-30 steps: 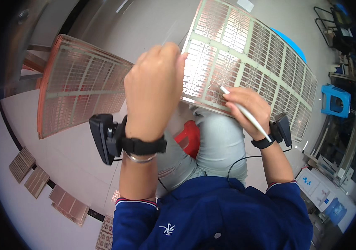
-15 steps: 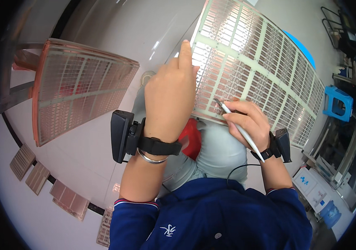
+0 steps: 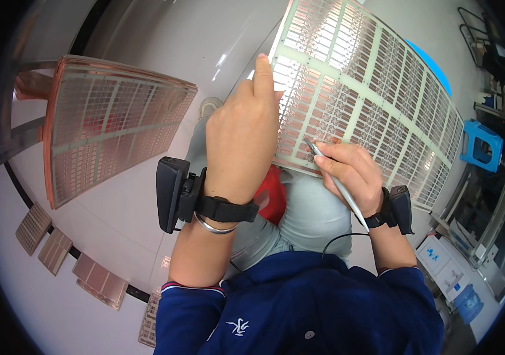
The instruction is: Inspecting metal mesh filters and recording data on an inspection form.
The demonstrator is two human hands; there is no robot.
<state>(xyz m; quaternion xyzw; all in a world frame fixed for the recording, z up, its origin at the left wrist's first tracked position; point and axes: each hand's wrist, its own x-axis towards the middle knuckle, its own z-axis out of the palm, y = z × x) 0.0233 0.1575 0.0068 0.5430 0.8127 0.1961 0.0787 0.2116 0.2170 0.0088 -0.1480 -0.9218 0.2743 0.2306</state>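
Note:
A large, pale green circuit board panel (image 3: pixel 356 89) with rows of copper and silver pads leans up from my lap, tilted away from me. At its left edge is my left hand (image 3: pixel 243 130), index finger stretched along the rim and thumb tip on the face; the other fingers are curled and partly hidden. A slim silver craft knife (image 3: pixel 347 198) is pinched in my right hand (image 3: pixel 356 171) like a pen. Its dark, narrow tip meets or nearly meets the panel's lower left area; contact cannot be made out.
To the left, a stack of similar panels (image 3: pixel 116 130) leans on a metal frame. Small patterned boards (image 3: pixel 99 281) lie along a dark floor line at lower left. A blue stool (image 3: pixel 482 146) stands at right, above a blue water bottle (image 3: pixel 468 305). Something red (image 3: pixel 271 195) sits between my legs.
The craft knife has tilted slightly, its rear end shifting left and its tip a little up. Both hands stay almost in place, and the panel has barely shifted.

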